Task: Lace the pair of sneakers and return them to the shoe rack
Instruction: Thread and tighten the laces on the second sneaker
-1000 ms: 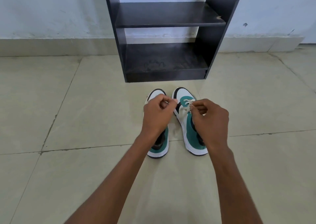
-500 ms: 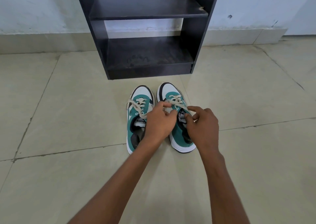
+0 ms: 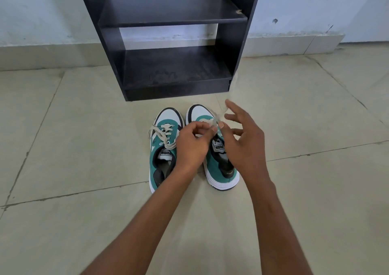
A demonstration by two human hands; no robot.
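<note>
Two green and white sneakers stand side by side on the floor, toes toward the rack. The left sneaker (image 3: 163, 148) has its cream lace threaded and lying loose over the side. Over the right sneaker (image 3: 214, 165) both hands work the lace (image 3: 207, 121), which looks blurred. My left hand (image 3: 192, 143) pinches the lace between thumb and fingertips. My right hand (image 3: 245, 142) pinches it with thumb and forefinger while the other fingers spread upward. The dark shoe rack (image 3: 174, 43) stands just beyond the toes, its two shelves bare.
Beige floor tiles (image 3: 84, 138) with dark grout lines spread on all sides. A pale wall with a low skirting (image 3: 42, 58) runs behind the rack.
The right hand has risen and opened its outer fingers, pulling the lace upward over the right sneaker. The left hand has moved slightly toward the toe. The view has shifted.
</note>
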